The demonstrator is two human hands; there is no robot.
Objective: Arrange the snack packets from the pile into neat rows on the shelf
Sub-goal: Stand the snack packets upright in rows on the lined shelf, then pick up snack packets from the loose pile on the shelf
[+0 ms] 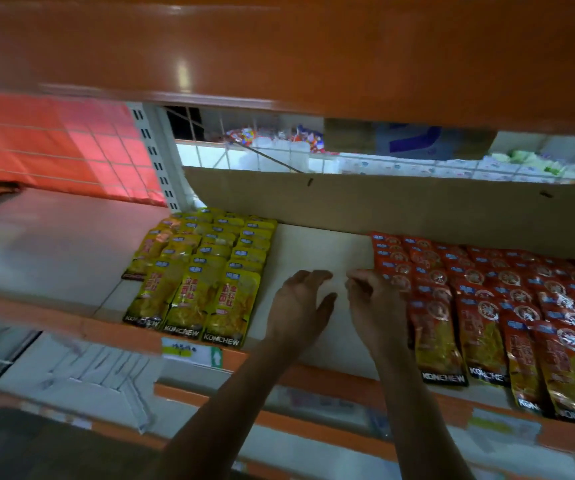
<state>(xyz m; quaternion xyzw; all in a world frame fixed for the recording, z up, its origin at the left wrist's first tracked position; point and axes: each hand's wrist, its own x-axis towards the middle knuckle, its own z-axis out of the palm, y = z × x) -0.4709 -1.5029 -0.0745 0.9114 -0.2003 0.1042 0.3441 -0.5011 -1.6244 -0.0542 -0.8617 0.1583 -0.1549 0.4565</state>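
Note:
Yellow snack packets [203, 271] lie in overlapping rows on the left part of the white shelf [314, 251]. Red snack packets [494, 306] fill several rows on the right. Between the two groups is a bare strip of shelf. My left hand [300, 306] hovers over that strip with relaxed fingers and holds nothing. My right hand [376, 303] is beside it, fingers loosely curled, right next to the left edge of the red rows; I cannot tell whether it touches a packet.
A cardboard sheet [400, 206] stands along the back of the shelf. An orange shelf [279, 57] hangs low overhead. The shelf's orange front edge carries a price label [192, 351]. Lower shelves [81, 372] show below. A white slotted upright [154, 157] stands at the back left.

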